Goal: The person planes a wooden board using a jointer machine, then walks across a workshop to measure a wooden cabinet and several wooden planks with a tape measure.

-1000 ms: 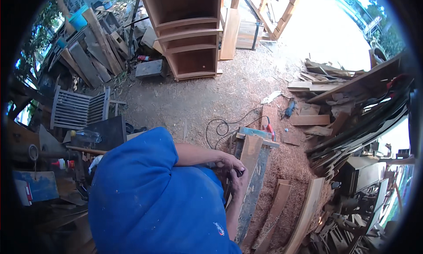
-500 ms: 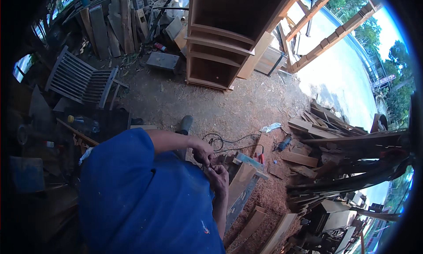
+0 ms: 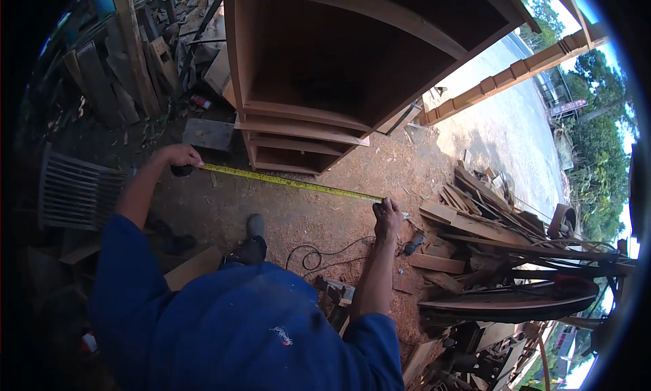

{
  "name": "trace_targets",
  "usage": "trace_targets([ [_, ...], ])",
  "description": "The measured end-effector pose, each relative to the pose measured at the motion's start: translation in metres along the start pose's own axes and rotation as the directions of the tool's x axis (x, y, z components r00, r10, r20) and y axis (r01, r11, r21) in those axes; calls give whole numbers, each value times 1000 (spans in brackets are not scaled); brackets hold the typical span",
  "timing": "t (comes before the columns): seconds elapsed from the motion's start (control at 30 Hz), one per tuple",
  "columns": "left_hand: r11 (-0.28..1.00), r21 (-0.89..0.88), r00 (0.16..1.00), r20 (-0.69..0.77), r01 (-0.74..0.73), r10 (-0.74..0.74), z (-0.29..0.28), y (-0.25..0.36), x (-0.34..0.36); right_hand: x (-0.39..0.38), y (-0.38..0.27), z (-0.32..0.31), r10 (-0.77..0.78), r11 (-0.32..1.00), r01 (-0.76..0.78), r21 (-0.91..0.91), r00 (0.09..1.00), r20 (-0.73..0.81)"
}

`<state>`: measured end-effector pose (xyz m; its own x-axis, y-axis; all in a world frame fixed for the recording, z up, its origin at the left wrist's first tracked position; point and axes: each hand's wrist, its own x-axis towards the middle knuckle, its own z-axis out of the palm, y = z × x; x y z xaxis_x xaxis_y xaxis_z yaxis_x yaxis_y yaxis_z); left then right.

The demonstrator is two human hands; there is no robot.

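Note:
A yellow tape measure (image 3: pixel 291 183) is pulled out in a long strip between my two hands. My left hand (image 3: pixel 180 155) is closed around its dark case at the left. The free end is pinched in my right hand (image 3: pixel 388 221), with the arm stretched forward. The strip slopes down a little toward the right and crosses in front of the lower part of a wooden cabinet (image 3: pixel 305 127). This cabinet stands upright ahead of me, with a large open upper bay and narrower openings below. Whether the tape touches it I cannot tell.
A slatted wooden chair (image 3: pixel 81 191) stands at the left, near a grey block (image 3: pixel 207 134). Boards (image 3: pixel 135 59) lean at the back left. Scrap wood (image 3: pixel 475 214) is heaped at the right. A black cord (image 3: pixel 319 255) loops over the sawdust-strewn floor by my boot (image 3: pixel 255 227).
My hands were together near my body; now they are spread wide with the tape drawn out between them. I have moved nearer to the cabinet, which looks larger.

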<state>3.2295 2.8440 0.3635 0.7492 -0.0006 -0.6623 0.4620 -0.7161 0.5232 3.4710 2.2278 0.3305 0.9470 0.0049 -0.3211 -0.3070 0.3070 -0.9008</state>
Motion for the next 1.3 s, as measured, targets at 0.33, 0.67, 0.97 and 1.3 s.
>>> trace_targets([
  [0.33,1000,24,883,-470,10,3,-87,0,65,177,12,117,-58,995,55,-81,998,-35],
  [0.67,950,72,821,-526,305,-223,-54,1,80,220,36,135,71,997,-66,-34,979,191],
  [0.97,930,9,796,-520,366,-308,-60,18,97,263,57,98,-118,663,441,-605,860,497],
  [1.3,936,84,814,-524,341,-250,-59,6,93,246,64,115,104,992,-117,51,972,212],
])
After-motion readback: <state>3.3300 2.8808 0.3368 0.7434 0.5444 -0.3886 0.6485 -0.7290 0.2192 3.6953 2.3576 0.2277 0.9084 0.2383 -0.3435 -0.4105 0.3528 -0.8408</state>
